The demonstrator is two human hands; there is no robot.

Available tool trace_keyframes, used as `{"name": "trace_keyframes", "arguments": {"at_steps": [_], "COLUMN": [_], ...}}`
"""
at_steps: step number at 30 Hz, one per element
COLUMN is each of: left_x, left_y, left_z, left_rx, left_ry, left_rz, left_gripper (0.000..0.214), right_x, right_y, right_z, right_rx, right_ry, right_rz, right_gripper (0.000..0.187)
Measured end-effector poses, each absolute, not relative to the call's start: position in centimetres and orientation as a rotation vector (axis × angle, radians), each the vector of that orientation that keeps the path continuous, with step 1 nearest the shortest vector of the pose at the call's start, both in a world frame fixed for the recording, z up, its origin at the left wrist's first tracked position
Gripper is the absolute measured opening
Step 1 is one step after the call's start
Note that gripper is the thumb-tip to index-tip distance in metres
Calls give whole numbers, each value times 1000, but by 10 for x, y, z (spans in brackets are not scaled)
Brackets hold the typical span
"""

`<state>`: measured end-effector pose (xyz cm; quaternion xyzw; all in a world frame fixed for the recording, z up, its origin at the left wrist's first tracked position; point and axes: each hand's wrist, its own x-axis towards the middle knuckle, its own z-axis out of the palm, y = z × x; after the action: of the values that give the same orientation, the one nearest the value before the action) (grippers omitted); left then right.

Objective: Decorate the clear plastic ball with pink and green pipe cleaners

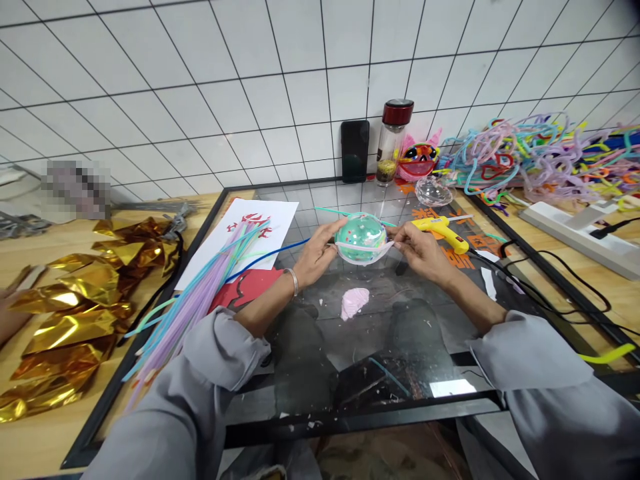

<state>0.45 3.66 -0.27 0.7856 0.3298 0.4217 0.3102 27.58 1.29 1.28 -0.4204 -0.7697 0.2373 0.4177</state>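
My left hand (320, 252) is closed on the left side of a clear plastic ball (361, 230), which has a green inside and small coloured specks. Across the ball's front runs a pale pink fuzzy strip (365, 247) that looks like a pipe cleaner. At the right side, my right hand (417, 250) pinches the end of this strip, with its fingertips close to the ball. A crumpled pale pink piece (355, 303) lies on the glass tabletop nearer to me. Just beyond my right hand rests a yellow glue gun (443, 232).
Lilac and blue pipe cleaners (200, 293) lie over white paper (275, 217) and red paper (253, 285). A phone (355, 151), glass bottle (393, 143), pink-eared figure (420, 159) and clear dome (434, 192) stand behind. Gold foil (75, 300) and another person's arm (13, 313) are left; a power strip (583, 237) is right.
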Motion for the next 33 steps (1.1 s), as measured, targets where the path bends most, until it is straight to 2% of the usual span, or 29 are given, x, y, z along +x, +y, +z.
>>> {"name": "trace_keyframes", "arguments": {"at_steps": [14,33], "left_x": [-7,-11], "left_y": [42,43], "left_z": [0,16], "left_rx": [2001,2406], "left_ry": [690,639], "left_rz": [969,1124], "left_gripper": [58,51], "right_x": [278,277], "right_y": [14,13], "right_z": [15,17], "right_rx": [-1011,-1041], "right_ry": [-2016,-2020], "right_rz": [484,474], "right_gripper": [14,7]}}
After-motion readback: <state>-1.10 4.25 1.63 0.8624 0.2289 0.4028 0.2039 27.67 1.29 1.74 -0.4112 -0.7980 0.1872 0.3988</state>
